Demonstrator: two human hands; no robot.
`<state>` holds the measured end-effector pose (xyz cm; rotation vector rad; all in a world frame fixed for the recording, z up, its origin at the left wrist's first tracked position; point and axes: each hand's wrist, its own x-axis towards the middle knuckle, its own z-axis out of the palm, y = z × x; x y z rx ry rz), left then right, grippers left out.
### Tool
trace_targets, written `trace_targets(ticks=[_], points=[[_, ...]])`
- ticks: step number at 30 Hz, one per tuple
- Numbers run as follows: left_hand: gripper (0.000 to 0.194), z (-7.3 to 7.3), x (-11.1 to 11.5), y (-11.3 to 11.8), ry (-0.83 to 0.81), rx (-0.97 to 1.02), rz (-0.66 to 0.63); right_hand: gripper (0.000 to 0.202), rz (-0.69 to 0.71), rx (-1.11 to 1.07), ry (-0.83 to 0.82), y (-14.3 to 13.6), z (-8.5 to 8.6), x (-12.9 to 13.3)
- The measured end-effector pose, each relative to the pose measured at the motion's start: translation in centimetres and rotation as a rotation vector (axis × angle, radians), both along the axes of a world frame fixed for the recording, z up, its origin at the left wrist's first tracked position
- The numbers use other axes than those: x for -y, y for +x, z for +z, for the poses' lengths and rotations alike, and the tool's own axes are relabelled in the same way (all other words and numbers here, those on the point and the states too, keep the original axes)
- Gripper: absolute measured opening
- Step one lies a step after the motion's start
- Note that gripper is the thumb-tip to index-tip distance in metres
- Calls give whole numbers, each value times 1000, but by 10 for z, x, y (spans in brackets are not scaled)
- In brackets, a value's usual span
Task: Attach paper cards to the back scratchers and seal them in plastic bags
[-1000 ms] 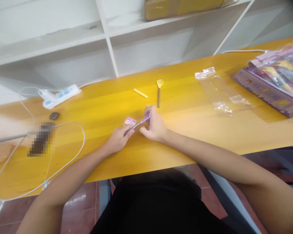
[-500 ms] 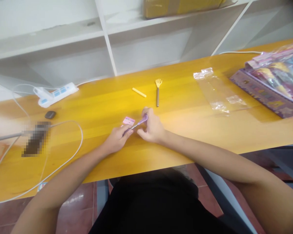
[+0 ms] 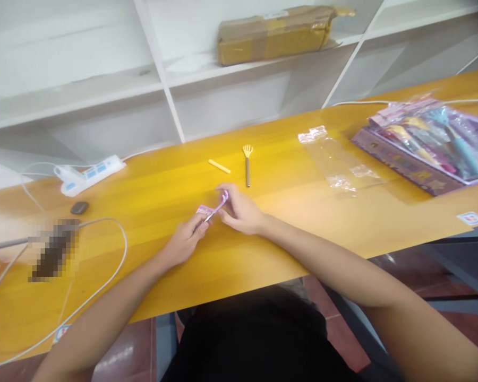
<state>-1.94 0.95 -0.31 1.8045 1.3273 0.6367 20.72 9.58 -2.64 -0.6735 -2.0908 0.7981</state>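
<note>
My left hand (image 3: 185, 240) is closed round a slim back scratcher (image 3: 220, 202) with a short metal shaft and a curved purple head. Its lower end is hidden in my fingers. Beside that hand a small pink card (image 3: 204, 210) shows, partly covered. My right hand (image 3: 241, 209) is held around the purple head, thumb and fingers apart; whether a fingertip touches it is hard to see. Farther back on the table lie a yellow-headed back scratcher (image 3: 247, 165) with a dark shaft and a separate yellow stick (image 3: 219, 166).
Clear plastic wrappers (image 3: 334, 164) lie right of centre. A purple display box (image 3: 414, 167) of packaged back scratchers stands at the right. To the left are a white power strip (image 3: 93, 174), a small dark object (image 3: 79, 207) and a looping white cable (image 3: 124, 249). Shelves hold a taped carton (image 3: 279, 40).
The camera view has tilted up and turned slightly right, showing more of the carton and box. The purple head has turned a little more upright, and my right hand's fingers have loosened around it.
</note>
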Motion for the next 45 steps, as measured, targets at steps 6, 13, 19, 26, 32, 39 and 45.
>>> trace_targets(ticks=[6,13,19,26,32,39,45], points=[[41,6,6,-4,-90,73,-86,40,346,-347,-286,-2,4,-1],[47,6,10,-1,-175,111,-221,56,541,-260,-233,-10,9,11],[47,5,14,2,-204,30,-255,67,473,-267,-134,-8,6,17],[47,6,14,4,-131,-74,-268,63,440,-355,-178,-10,8,19],[48,13,14,9,-78,-133,-276,61,426,-417,-180,-11,14,23],[47,15,15,9,-94,-106,-264,63,414,-470,-207,-10,21,26],[51,18,13,6,-128,23,-220,70,256,-568,-236,9,50,-17]])
